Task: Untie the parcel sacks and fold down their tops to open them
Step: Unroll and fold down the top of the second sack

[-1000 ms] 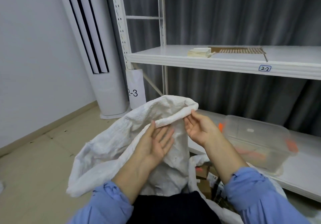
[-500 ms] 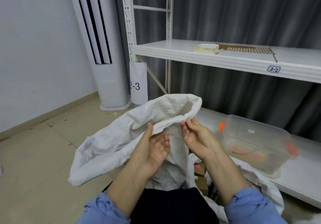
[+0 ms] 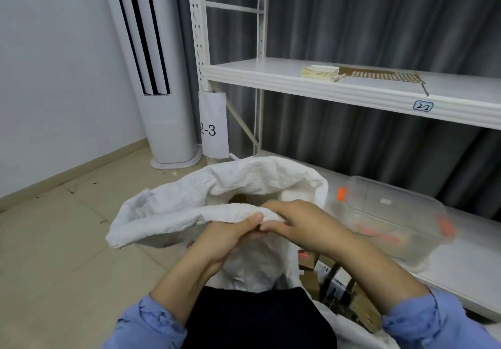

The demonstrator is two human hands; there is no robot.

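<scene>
two hands are being used at once: the near rim of the white sack [image 3: 189, 194] is being pinched in the curled fingers of the left hand [image 3: 227, 240] and right hand [image 3: 309, 226]. the rim is running 9 to 3 o'clock, the mouth gaping toward 12, so a fold toward 6 is likely being called for.

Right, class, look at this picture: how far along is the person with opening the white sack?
Done: the white sack looks untied, its mouth gaping. In hand: the left hand and right hand both have a grip on the near rim, apparently folding it over. Left: working that fold down all round the top.
</scene>
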